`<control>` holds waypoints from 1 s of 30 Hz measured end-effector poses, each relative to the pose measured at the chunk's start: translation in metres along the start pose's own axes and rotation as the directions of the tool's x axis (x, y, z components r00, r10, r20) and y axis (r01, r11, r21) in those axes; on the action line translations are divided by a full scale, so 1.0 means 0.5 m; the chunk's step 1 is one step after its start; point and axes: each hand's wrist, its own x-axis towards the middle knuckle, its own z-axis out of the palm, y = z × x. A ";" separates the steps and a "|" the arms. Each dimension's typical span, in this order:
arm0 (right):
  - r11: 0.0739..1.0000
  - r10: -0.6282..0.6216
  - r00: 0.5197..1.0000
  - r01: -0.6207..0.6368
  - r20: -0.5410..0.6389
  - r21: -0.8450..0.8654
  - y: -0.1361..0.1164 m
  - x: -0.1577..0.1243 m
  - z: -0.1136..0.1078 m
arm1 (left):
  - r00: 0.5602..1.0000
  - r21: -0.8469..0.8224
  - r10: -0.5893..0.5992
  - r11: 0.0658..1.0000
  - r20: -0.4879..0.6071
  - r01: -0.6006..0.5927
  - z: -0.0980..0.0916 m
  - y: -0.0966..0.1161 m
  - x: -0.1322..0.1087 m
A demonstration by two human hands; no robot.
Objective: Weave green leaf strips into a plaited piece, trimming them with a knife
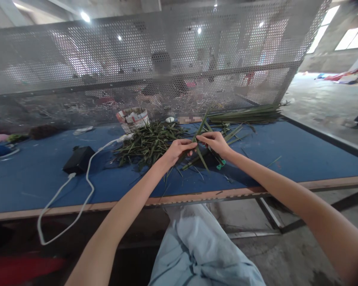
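Note:
My left hand and my right hand meet over the blue tabletop, each pinching long green leaf strips. The strips cross between my fingertips, one end pointing up and away, others hanging down toward me. How they are folded or joined at the crossing is too small to tell. Beside my left hand lies a heap of short green leaf pieces. Under my right wrist a small green object rests on the table, partly hidden. More loose strips lie around both hands.
A bundle of long leaves lies at the back right. Behind the heap stands a paper-wrapped container. To the left, a black box has a white cable looping over the table's front edge. A perforated metal screen borders the back.

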 end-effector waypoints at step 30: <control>0.547 0.351 0.794 -0.604 0.497 0.579 -0.012 0.021 -0.035 | 0.980 -0.065 0.024 0.997 -0.199 -0.038 -0.008 -0.009 0.012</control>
